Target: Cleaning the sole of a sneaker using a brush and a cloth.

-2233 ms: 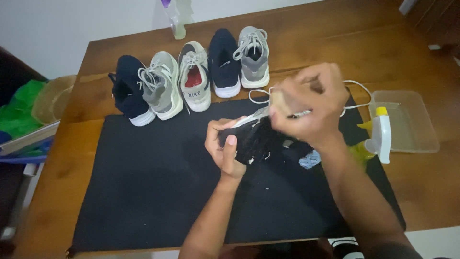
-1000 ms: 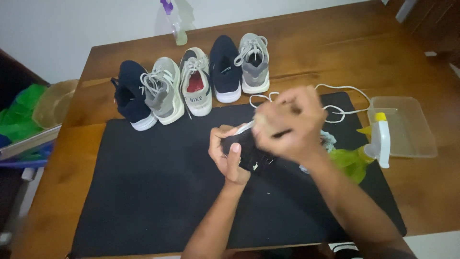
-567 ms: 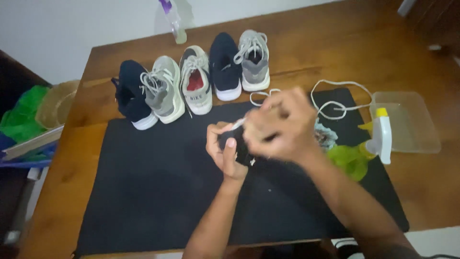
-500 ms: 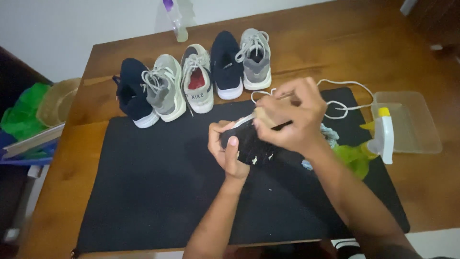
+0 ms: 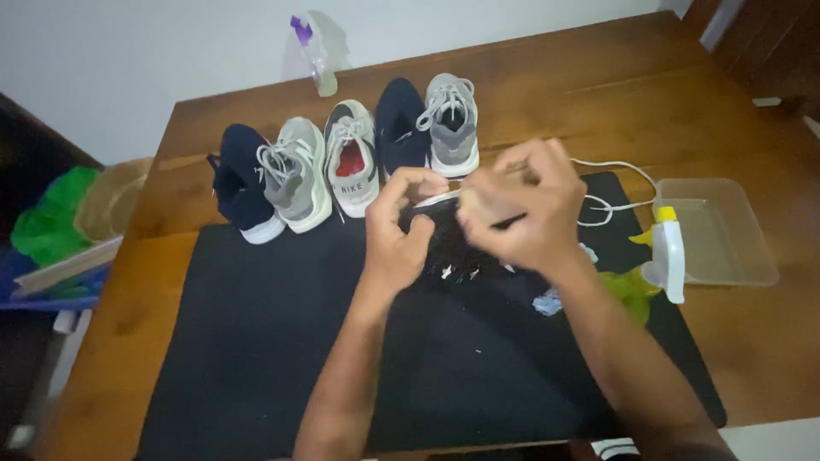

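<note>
Shoes (image 5: 342, 158) stand behind the mat (image 5: 256, 341); tray (image 5: 726, 235) at right.

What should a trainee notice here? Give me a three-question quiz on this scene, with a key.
1. True or false: the left hand grips the dark shoe.
2. How many shoes stand in the row behind the black mat?
3. Where is the clear tray: A beside the yellow-topped spray bottle, B on the mat?

Key: 1 true; 2 five; 3 A.
</note>
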